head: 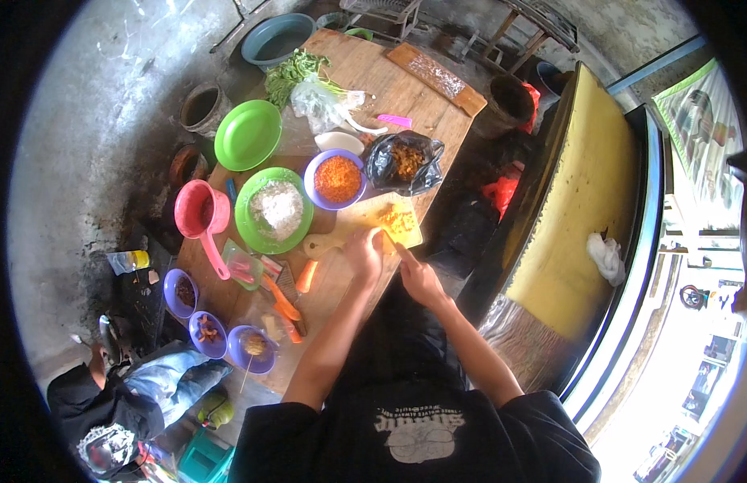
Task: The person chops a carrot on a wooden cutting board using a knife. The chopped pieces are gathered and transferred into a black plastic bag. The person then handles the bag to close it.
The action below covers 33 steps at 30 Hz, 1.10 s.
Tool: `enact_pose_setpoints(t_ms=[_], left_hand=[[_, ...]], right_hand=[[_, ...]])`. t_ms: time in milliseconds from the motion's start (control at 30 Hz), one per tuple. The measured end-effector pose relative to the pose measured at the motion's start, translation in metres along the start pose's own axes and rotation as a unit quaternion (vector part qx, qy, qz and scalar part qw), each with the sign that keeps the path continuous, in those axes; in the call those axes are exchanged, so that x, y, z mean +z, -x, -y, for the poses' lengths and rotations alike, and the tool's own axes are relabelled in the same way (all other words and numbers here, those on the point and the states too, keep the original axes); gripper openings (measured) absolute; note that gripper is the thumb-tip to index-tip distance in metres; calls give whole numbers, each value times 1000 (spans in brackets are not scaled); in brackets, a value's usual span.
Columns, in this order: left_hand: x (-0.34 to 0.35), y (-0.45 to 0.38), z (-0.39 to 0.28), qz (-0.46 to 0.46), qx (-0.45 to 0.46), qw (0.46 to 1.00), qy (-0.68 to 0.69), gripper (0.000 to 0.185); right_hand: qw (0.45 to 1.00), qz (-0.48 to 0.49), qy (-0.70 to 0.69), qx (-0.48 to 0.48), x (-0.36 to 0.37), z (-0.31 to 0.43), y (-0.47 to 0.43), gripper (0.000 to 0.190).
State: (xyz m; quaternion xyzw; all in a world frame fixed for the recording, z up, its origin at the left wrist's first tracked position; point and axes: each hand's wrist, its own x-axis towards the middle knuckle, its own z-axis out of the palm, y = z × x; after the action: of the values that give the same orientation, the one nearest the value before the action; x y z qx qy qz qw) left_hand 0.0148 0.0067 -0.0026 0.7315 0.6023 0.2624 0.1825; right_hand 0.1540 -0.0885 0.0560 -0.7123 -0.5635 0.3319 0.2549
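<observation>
My right hand (421,282) is closed around the handle of a knife (390,240), whose blade lies over the wooden cutting board (349,222). Beside the blade, my left hand (365,250) is curled at the board's near edge; whether it holds a piece of food cannot be told. Small chopped orange pieces, probably carrot (398,218), lie on the board's right part. Just beyond stands a purple bowl (308,192) of finely cut orange food. A green plate (243,228) with a heap of white powder is to the left. Orange carrots (281,300) lie nearer me on the table.
Around the board are a black plastic bag (379,172) with brown food, a pink dipper (214,244), leafy greens (295,75), a pink knife (395,120) and an empty green plate (247,135). Small purple bowls line the left edge. Another person (116,401) sits at the lower left.
</observation>
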Motion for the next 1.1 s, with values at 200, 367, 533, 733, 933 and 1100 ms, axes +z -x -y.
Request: enact_pose_setpoints(t_ms=[200,367,533,733,933,1100], left_hand=[[-2,-9,5,8,56,985,162,34],[-9,-7,5,-11,55,980,193,47],[-15,-7,7,37,78,987,138,47],[-13,-8,8,33,142,987,67,48],[-11,-13,13,51,171,979,94,53],[-12,-14,13,38,202,976,68,59]], right_hand=[[999,-8,-21,-28,-5,-7,9,56],[999,26,27,16,-8,-3,9,61],[996,63,48,47,0,7,3,66],[992,73,94,32,16,3,6,77],[989,4,136,-56,38,-10,11,82],[985,-9,166,-50,50,-11,13,83]])
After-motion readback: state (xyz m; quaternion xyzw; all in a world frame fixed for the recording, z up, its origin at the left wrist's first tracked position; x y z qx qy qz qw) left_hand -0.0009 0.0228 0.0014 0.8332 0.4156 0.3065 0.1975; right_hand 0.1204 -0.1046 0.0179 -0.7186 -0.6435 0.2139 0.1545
